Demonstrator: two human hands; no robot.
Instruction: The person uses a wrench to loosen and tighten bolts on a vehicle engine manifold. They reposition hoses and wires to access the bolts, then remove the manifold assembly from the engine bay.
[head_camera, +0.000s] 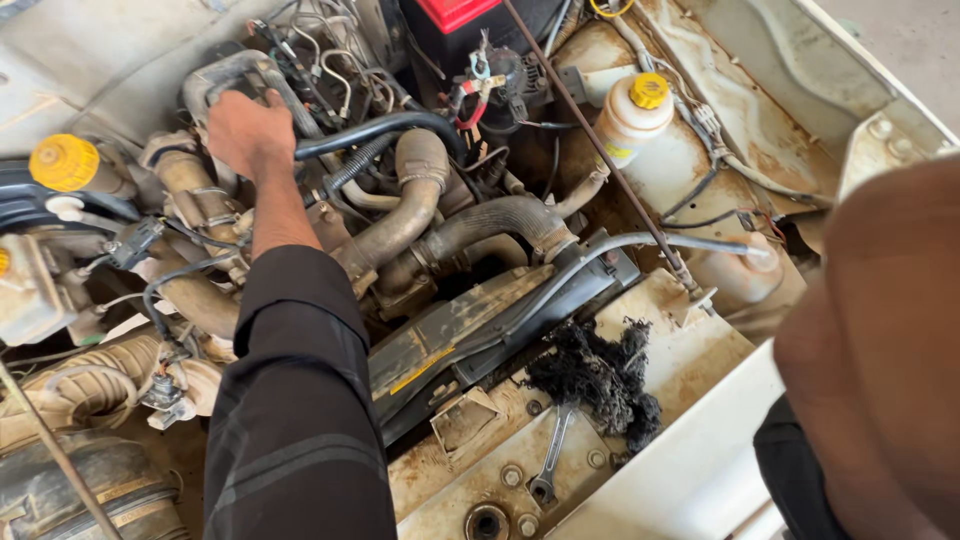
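I look down into an open engine bay. My left hand (250, 130), at the end of a black sleeve, reaches to the back left of the engine. Its fingers curl palm-down over an engine part beside a bent grey metal pipe (222, 75); what lies under the palm is hidden. A black hose (380, 128) runs right from just below the hand. At the right edge my right forearm (880, 340) is a close, blurred shape above a black sleeve, and its hand is out of frame.
A combination spanner (552, 452) lies on the dirty front panel beside a clump of black fibres (600, 375). A thin prop rod (600, 150) crosses the bay diagonally. Yellow-capped reservoirs stand at right (640, 110) and left (63, 162). A thick radiator hose (490, 222) sits mid-bay.
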